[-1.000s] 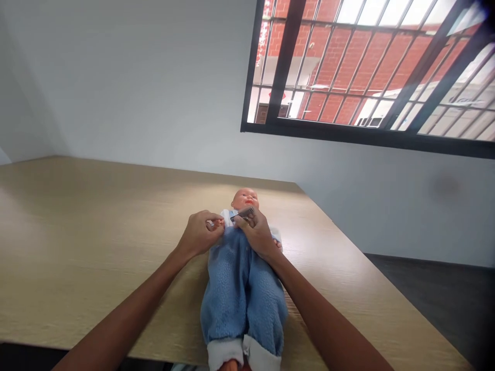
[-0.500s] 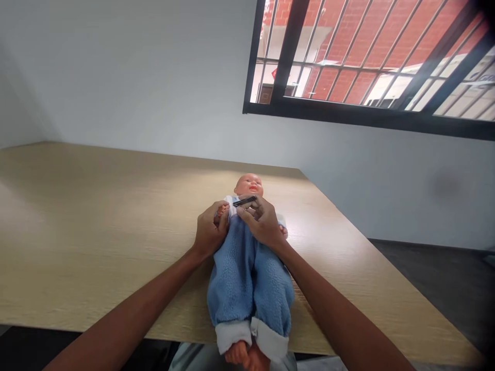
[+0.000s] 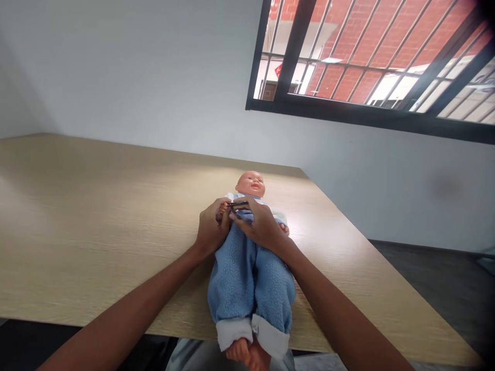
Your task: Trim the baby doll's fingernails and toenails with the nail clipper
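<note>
A baby doll [image 3: 251, 281] in blue fleece trousers lies on its back on the wooden table [image 3: 96, 206], head away from me and bare feet over the near edge. My left hand [image 3: 210, 230] is closed around the doll's small hand at its chest. My right hand [image 3: 262, 226] rests on the doll's upper body and pinches a small dark metal tool [image 3: 236, 204], like a nail clipper. The tool's tip touches the doll's fingers held in my left hand.
The table runs far to the left and back to a white wall. A barred window [image 3: 371, 62] with a brick wall behind it is at the upper right. Dark floor [image 3: 444, 278] lies past the table's right edge.
My right hand has carried the tool a little left, onto the doll's fingers held by my left hand. The view has shifted slightly, and the doll's feet now show.
</note>
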`<state>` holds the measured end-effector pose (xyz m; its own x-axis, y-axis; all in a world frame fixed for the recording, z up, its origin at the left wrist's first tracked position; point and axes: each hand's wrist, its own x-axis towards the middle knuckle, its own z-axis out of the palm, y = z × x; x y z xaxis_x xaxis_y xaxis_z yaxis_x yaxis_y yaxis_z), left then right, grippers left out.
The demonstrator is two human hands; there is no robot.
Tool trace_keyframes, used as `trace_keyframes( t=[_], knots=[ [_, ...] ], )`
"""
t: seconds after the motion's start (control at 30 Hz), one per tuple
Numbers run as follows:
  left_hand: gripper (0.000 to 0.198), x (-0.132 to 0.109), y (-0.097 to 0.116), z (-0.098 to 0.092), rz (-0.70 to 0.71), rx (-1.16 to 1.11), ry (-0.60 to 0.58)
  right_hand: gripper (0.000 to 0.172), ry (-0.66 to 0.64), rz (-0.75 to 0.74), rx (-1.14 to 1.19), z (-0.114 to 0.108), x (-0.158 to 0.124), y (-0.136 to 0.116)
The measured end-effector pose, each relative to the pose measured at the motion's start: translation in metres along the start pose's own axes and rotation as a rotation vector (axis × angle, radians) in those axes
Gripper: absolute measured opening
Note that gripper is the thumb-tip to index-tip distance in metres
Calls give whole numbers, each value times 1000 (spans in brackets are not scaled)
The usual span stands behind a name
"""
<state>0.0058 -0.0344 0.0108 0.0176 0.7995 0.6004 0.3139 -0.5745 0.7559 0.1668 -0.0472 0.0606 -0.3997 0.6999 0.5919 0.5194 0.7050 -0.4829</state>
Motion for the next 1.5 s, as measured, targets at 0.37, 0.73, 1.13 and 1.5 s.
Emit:
trace_keyframes(
  t=[0.37, 0.73, 1.13, 1.5],
  knots=[
    [22, -1, 0, 1, 3, -8, 22, 19, -42, -8, -142, 0, 2, 1],
    [24, -1, -5, 3, 15, 8, 31, 12, -64, -7, -145, 1, 16, -9],
    [26, 1, 0, 0, 65, 68, 23, 12, -29, -53, -51, 10, 18, 7],
    [32, -3, -1, 1, -29, 18, 55, 23, 132, -55, 162, 9, 5, 9]
  ],
)
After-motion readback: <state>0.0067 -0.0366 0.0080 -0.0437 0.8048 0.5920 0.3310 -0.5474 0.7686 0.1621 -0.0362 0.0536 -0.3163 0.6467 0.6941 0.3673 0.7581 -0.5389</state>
